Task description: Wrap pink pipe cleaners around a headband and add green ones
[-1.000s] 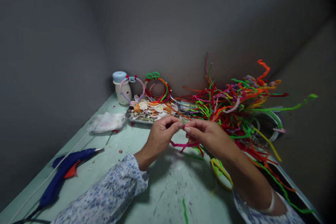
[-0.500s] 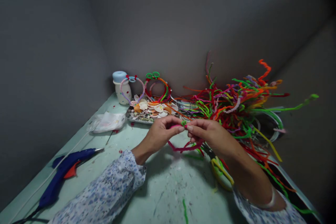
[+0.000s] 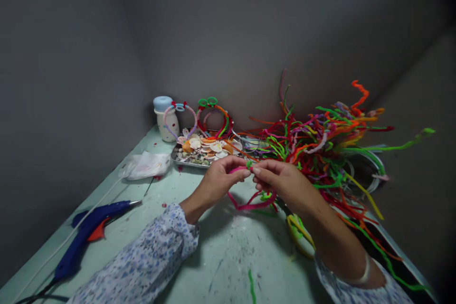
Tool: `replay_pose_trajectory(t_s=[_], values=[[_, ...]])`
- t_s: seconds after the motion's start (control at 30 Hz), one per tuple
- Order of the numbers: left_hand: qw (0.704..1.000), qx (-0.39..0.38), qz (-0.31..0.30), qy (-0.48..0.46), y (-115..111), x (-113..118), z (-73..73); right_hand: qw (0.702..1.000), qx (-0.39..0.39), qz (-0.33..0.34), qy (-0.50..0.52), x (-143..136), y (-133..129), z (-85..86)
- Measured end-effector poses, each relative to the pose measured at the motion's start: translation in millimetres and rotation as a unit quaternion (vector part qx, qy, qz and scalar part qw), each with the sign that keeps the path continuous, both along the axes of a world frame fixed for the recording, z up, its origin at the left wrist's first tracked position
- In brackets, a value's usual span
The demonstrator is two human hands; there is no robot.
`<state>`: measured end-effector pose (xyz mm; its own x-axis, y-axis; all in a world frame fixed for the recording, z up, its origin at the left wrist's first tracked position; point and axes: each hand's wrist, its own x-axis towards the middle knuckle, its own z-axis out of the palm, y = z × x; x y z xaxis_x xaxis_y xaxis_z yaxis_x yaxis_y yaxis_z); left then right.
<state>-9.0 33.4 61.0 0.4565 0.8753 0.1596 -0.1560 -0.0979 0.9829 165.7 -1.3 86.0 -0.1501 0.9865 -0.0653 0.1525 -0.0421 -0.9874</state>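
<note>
In the middle of the view, my left hand (image 3: 220, 178) and my right hand (image 3: 283, 179) hold a pink fuzzy headband (image 3: 251, 207) between them. Its curved part hangs below my fingers. A small green pipe cleaner piece (image 3: 249, 164) sits at the top, right between my fingertips. My left thumb and forefinger pinch the pink band beside it. From the other side, my right fingertips pinch close to the green piece and a bit of red. How the green piece is fastened is hidden by my fingers. Scissors with yellow handles (image 3: 298, 242) lie under my right forearm.
Left lies a blue glue gun (image 3: 83, 235) with its cord; behind it, a plastic bag (image 3: 147, 165). A metal tray (image 3: 194, 165) of shells stands at the back, near finished headbands (image 3: 181, 106) and a bottle (image 3: 166, 121). Many pipe cleaners (image 3: 306, 145) spread at right. A green strand (image 3: 251, 285) lies in front.
My hands stay in nearly the same place, still pinching. The headband's hanging part has tilted and dropped slightly, and green strands now show through the loop.
</note>
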Motion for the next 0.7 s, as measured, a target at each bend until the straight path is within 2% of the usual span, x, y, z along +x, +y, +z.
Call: replay_pose_trajectory(t_s=[0.27, 0.53, 0.7], values=[[0.998, 0.038, 0.005, 0.054, -3, 0, 3.3, 0.99, 0.097, -0.055, -0.09, -4, -1, 3.2], [0.991, 0.088, 0.022, 0.099, -7, 1, 4.8, 0.981, 0.094, -0.069, -0.155, -8, -4, 11.6], [0.984, 0.116, 0.041, 0.125, -10, 2, 1.9, 0.971, 0.112, -0.088, -0.193, -13, -7, 10.5]])
